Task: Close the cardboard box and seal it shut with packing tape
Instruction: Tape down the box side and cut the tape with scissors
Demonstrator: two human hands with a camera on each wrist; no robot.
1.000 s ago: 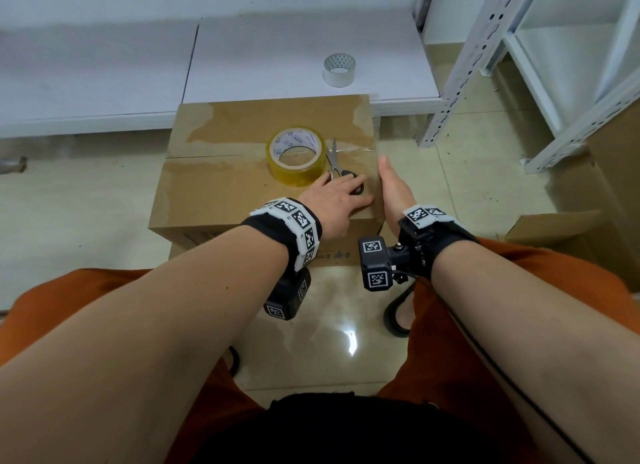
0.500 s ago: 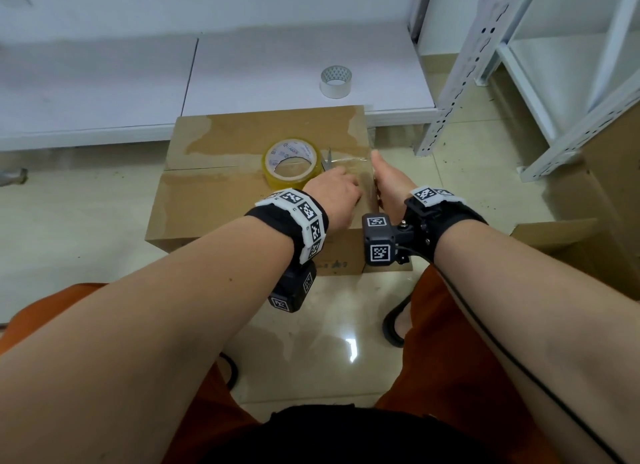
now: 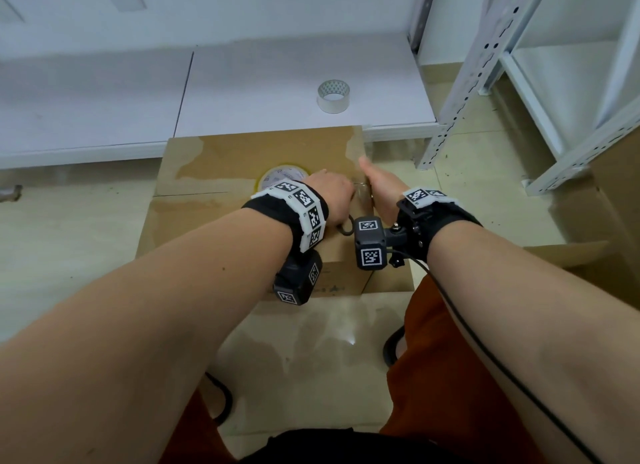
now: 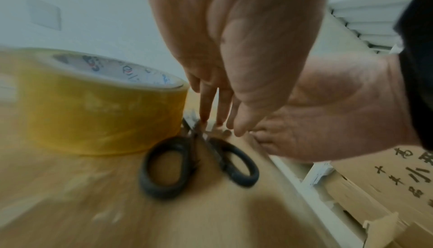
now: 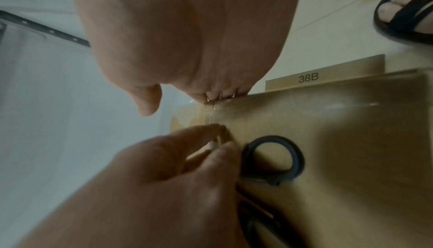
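Observation:
The closed cardboard box [image 3: 214,221] stands on the floor in front of me. A yellow roll of packing tape [image 4: 100,104] lies flat on its top, and black-handled scissors [image 4: 199,165] lie next to the roll. A clear tape strip [image 5: 304,107] runs over the box's right edge. My left hand [image 3: 341,193] touches the box top beside the scissor blades with straight fingertips [image 4: 207,111]. My right hand [image 3: 372,179] lies flat against the box's right edge, its fingers [image 5: 220,97] going down over the side, out of sight.
A second, clear tape roll [image 3: 333,96] sits on the white platform [image 3: 242,92] behind the box. White metal shelving [image 3: 467,82] stands at the right. More cardboard [image 3: 616,203] and a loose flap [image 3: 568,255] lie to the right.
My left hand has slid forward from the scissor handles to the tape strip by the blades. My right hand has moved farther along the box's right edge. My head has leaned closer.

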